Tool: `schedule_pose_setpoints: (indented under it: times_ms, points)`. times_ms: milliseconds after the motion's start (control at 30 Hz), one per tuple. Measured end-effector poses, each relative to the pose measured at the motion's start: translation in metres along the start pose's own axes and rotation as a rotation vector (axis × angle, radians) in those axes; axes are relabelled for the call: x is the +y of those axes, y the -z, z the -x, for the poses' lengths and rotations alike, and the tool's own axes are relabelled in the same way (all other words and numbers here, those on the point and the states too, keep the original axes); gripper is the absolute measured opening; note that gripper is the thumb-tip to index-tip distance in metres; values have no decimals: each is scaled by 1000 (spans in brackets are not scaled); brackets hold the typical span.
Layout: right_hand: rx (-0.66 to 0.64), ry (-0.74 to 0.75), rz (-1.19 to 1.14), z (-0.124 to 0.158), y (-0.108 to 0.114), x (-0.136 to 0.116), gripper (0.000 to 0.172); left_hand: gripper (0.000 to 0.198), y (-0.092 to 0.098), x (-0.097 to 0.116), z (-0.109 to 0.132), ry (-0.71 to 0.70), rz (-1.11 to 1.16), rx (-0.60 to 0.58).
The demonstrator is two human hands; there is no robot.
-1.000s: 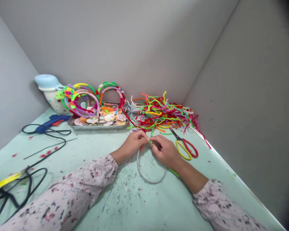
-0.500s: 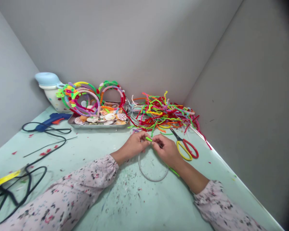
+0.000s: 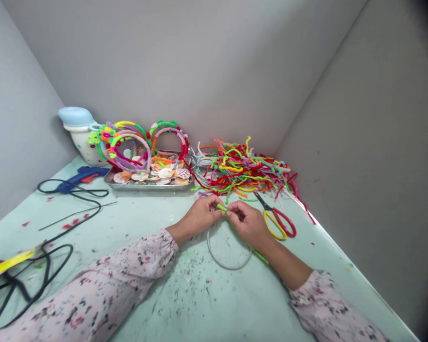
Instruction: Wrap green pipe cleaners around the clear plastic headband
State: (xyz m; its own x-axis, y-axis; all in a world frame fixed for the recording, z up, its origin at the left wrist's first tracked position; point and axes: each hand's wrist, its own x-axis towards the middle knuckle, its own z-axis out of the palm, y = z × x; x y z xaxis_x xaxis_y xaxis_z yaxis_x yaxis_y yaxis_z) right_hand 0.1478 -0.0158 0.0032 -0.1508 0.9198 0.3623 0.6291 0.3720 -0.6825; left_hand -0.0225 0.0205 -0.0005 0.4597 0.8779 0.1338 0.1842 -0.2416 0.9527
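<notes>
The person's left hand (image 3: 201, 216) and right hand (image 3: 248, 223) met over a pale mint-green table (image 3: 185, 304), both closed in a pinch on a bright green pipe cleaner (image 3: 221, 207). Its short visible stretch ran across the small gap between the hands. The right hand also closed over the top of a thin, pale headband hoop (image 3: 228, 259), whose lower curve sat just below the hands, over the speckled table top. A green strand (image 3: 261, 256) showed beside the right wrist, but whether it belonged to the same pipe cleaner could not be told.

Just to the right of the right hand lay a pair of scissors (image 3: 278, 223) with one yellow and one red handle. Beyond the hands sprawled a tangled heap of multicoloured pipe cleaners (image 3: 242, 168), with more pale hoops partly under its left edge. Farther left, finished headbands wrapped in bright colours (image 3: 135, 147) leaned together over a metal tray (image 3: 148, 186) filled with seashells (image 3: 166, 173). A blue glue gun (image 3: 82, 175) lay on the table with its black cord (image 3: 71, 192) looping beside it, and a white pot with a pale blue lid (image 3: 76, 126) stood in the corner. Floral sleeves (image 3: 92, 285) covered both forearms up to near the wrists
</notes>
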Motion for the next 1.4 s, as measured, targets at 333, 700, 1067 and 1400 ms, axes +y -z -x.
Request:
schedule_pose_setpoints:
  times_ms: [333,700,1067,1400]
  points:
    - [-33,-14,-32,1,1,-1,14,16,-1,-2,0,4,77,31]
    - [-47,-8,-13,0,2,-3,18,12,-1,-4,1,14,69,48]
    - [-77,-41,-43,0,4,-3,18,11,-2,-5,2,-10,76,49]
    - [-97,-53,-60,1,4,-3,18,9,0,-3,3,-21,72,35]
